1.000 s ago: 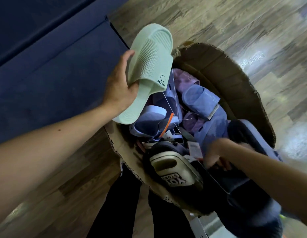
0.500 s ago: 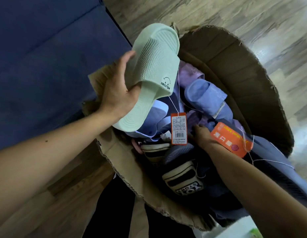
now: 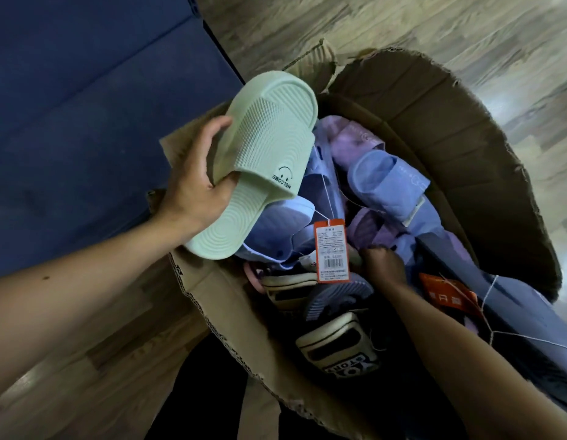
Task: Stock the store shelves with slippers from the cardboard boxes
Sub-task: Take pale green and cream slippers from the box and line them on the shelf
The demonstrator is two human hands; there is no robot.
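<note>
So the left hand (image 3: 196, 182) has the mint green slipper (image 3: 263, 160) up over the left edge of the cardboard box (image 3: 466, 122). The thumb is hooked into the strap opening and the other fingers (image 3: 217, 127) wrap round the outer side, so it's clamped on tight. The box is stuffed with a jumble of light blue and lilac slippers (image 3: 387, 176), plus a cream and dark one (image 3: 339, 350) near the front. An orange price tag (image 3: 331, 249) hangs on a string just below the green one. The right hand (image 3: 383, 265) is dug into the pile right of the tag with its fingertips buried, so I can't tell if they're gripping anything. The green slipper has a ribbed footbed and a nubby strap with a smiley and WELCOME on it.
</note>
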